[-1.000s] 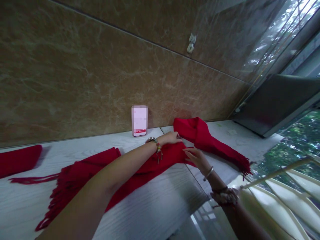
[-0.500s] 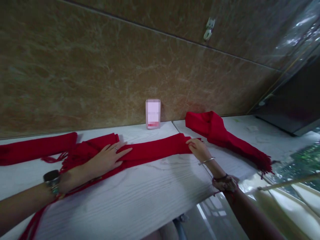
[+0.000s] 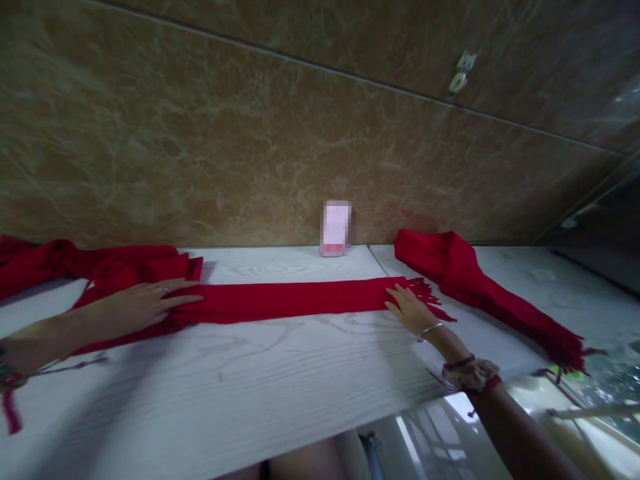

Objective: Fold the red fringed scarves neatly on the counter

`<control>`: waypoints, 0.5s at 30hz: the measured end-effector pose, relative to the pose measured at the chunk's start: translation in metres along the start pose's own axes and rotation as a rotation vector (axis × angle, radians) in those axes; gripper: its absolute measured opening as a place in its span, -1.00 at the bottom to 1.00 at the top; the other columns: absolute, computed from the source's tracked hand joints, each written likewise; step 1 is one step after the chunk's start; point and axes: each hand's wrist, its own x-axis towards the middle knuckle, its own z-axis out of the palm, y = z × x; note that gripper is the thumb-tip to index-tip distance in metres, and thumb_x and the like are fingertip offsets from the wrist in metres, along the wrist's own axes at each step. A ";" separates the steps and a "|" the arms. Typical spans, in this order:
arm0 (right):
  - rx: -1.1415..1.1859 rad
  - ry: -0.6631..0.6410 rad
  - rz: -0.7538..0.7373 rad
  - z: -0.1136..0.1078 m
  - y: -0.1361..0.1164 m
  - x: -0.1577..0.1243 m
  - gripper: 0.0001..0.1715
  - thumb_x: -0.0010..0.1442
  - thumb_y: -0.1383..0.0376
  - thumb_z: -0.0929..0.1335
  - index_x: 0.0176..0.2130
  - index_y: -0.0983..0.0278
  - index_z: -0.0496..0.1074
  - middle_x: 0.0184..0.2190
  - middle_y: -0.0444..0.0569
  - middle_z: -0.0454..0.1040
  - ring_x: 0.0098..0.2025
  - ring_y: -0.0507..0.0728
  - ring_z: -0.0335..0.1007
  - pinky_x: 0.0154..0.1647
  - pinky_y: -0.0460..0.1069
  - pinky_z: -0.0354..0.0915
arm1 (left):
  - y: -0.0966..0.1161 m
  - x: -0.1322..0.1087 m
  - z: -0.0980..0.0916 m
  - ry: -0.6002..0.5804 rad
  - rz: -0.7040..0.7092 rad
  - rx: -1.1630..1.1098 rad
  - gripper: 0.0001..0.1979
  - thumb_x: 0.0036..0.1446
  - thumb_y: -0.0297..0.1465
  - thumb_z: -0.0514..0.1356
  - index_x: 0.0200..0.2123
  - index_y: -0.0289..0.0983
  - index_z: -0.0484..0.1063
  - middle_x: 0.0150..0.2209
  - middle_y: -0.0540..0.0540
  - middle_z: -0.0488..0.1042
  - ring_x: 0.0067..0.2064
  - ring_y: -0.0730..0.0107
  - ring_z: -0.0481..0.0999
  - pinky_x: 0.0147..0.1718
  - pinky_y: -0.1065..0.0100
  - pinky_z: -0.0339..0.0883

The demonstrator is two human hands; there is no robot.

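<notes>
A long red scarf [image 3: 295, 300] lies stretched flat along the white wood-grained table [image 3: 280, 380]. My left hand [image 3: 155, 303] rests on its bunched left part, fingers extended and holding nothing. Near the scarf's right end, my right hand [image 3: 411, 310] presses down with its fingers spread. The fringe [image 3: 430, 297] fans out just beyond those fingers. Crumpled red cloth [image 3: 125, 260] lies behind my left hand, running off to the left; where it joins the scarf is partly hidden by my hand and forearm.
Another red fringed scarf [image 3: 480, 287], loosely folded, lies at the right, reaching toward the table's front edge. A pink-and-white box-like object [image 3: 336, 228], blurred, stands against the brown marbled wall [image 3: 225, 147]. A dark appliance-like block [image 3: 605, 233] is at the far right.
My right hand has gone from pinching the scarf's end to lying spread on it, and the fringe is now fanned out. My left hand has slid left; the scarf lies straighter. The view has shifted.
</notes>
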 end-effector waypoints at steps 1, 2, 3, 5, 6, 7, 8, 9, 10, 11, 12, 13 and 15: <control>-0.010 -0.018 -0.022 -0.001 0.001 0.001 -0.63 0.15 0.28 0.21 -0.07 0.38 0.36 -0.04 0.19 0.37 0.11 0.29 0.15 0.08 0.21 0.12 | 0.005 -0.003 -0.003 0.004 -0.028 0.005 -0.53 0.07 -0.44 -0.15 -0.02 0.02 0.34 0.08 0.06 0.30 0.05 0.31 0.28 0.00 0.21 0.14; -0.018 -0.032 -0.035 -0.003 0.001 0.004 -0.65 0.15 0.29 0.21 -0.10 0.38 0.38 -0.07 0.19 0.40 0.09 0.28 0.19 0.07 0.20 0.14 | 0.012 -0.005 -0.005 0.010 -0.053 0.011 -0.53 0.08 -0.44 -0.15 0.00 -0.02 0.33 0.10 0.02 0.28 0.06 0.29 0.27 0.02 0.19 0.12; -0.030 -0.036 -0.030 -0.006 0.000 0.008 -0.68 0.15 0.30 0.22 -0.13 0.37 0.39 -0.10 0.19 0.42 0.06 0.29 0.22 0.05 0.20 0.16 | 0.019 -0.005 -0.008 0.019 -0.072 0.016 -0.53 0.09 -0.44 -0.15 0.01 -0.07 0.33 0.12 -0.03 0.25 0.08 0.27 0.25 0.03 0.18 0.10; -0.046 -0.006 0.004 -0.013 -0.009 0.020 -0.71 0.14 0.28 0.22 -0.20 0.36 0.41 -0.13 0.22 0.43 0.02 0.30 0.26 0.01 0.22 0.19 | 0.032 -0.005 -0.012 0.028 -0.083 0.017 -0.54 0.10 -0.44 -0.15 0.03 -0.15 0.32 0.13 -0.10 0.22 0.12 0.24 0.19 0.06 0.18 0.06; -0.039 0.019 0.002 -0.015 -0.019 0.028 -0.71 0.14 0.27 0.23 -0.21 0.37 0.42 -0.13 0.24 0.42 0.01 0.31 0.27 0.01 0.23 0.20 | 0.036 -0.006 -0.015 0.038 -0.089 0.016 -0.54 0.11 -0.42 -0.15 0.04 -0.17 0.31 0.14 -0.12 0.21 0.13 0.23 0.17 0.07 0.19 0.04; -0.015 0.043 -0.028 -0.018 -0.033 0.037 -0.70 0.14 0.26 0.23 -0.21 0.37 0.42 -0.12 0.26 0.42 0.01 0.30 0.27 0.02 0.23 0.19 | 0.037 -0.007 -0.017 0.053 -0.101 0.016 -0.56 0.13 -0.39 -0.14 0.05 -0.18 0.30 0.15 -0.13 0.20 0.14 0.23 0.16 0.08 0.19 0.03; 0.028 0.059 -0.096 -0.020 -0.051 0.047 -0.69 0.14 0.26 0.22 -0.19 0.38 0.41 -0.10 0.25 0.40 0.02 0.29 0.26 0.04 0.22 0.18 | 0.036 -0.010 -0.020 0.078 -0.126 0.020 -0.56 0.13 -0.34 -0.12 0.06 -0.18 0.29 0.16 -0.14 0.17 0.14 0.21 0.16 0.08 0.19 0.03; 0.089 0.061 -0.188 -0.021 -0.073 0.058 -0.67 0.15 0.27 0.22 -0.16 0.39 0.40 -0.08 0.25 0.39 0.03 0.27 0.25 0.06 0.21 0.17 | 0.032 -0.014 -0.023 0.107 -0.160 0.024 -0.56 0.14 -0.29 -0.10 0.06 -0.18 0.27 0.17 -0.15 0.15 0.14 0.19 0.16 0.08 0.17 0.03; 0.158 0.053 -0.292 -0.021 -0.098 0.068 -0.65 0.15 0.27 0.21 -0.12 0.38 0.39 -0.05 0.23 0.38 0.04 0.24 0.26 0.08 0.19 0.17 | 0.026 -0.020 -0.026 0.141 -0.200 0.025 -0.55 0.13 -0.25 -0.08 0.07 -0.19 0.26 0.18 -0.16 0.13 0.15 0.16 0.14 0.08 0.15 0.02; 0.222 0.040 -0.408 -0.021 -0.124 0.077 -0.65 0.15 0.28 0.21 -0.09 0.35 0.37 -0.03 0.17 0.38 0.05 0.20 0.25 0.08 0.18 0.18 | 0.019 -0.026 -0.029 0.179 -0.246 0.019 -0.53 0.11 -0.21 -0.07 0.07 -0.21 0.24 0.18 -0.17 0.11 0.16 0.13 0.12 0.09 0.14 0.01; 0.271 0.023 -0.523 -0.020 -0.151 0.085 -0.63 0.16 0.28 0.21 -0.04 0.32 0.34 -0.01 0.14 0.36 0.06 0.18 0.23 0.10 0.17 0.17 | 0.012 -0.033 -0.031 0.220 -0.302 0.001 -0.50 0.10 -0.18 -0.06 0.08 -0.24 0.23 0.18 -0.20 0.11 0.17 0.10 0.11 0.09 0.12 0.00; 0.304 -0.002 -0.630 -0.018 -0.178 0.092 -0.60 0.15 0.27 0.22 -0.02 0.32 0.32 0.01 0.13 0.35 0.08 0.17 0.22 0.10 0.16 0.16 | 0.005 -0.040 -0.032 0.267 -0.377 -0.032 -0.48 0.08 -0.16 -0.05 0.07 -0.27 0.23 0.18 -0.22 0.11 0.17 0.09 0.10 0.09 0.12 0.01; 0.339 -0.054 -0.777 -0.012 -0.224 0.102 -0.51 0.14 0.25 0.25 0.05 0.36 0.26 0.04 0.14 0.31 0.10 0.16 0.18 0.12 0.13 0.15 | -0.006 -0.055 -0.032 0.352 -0.579 -0.168 -0.45 0.05 -0.14 -0.04 0.06 -0.32 0.22 0.12 -0.27 0.19 0.13 0.07 0.16 0.05 0.12 0.07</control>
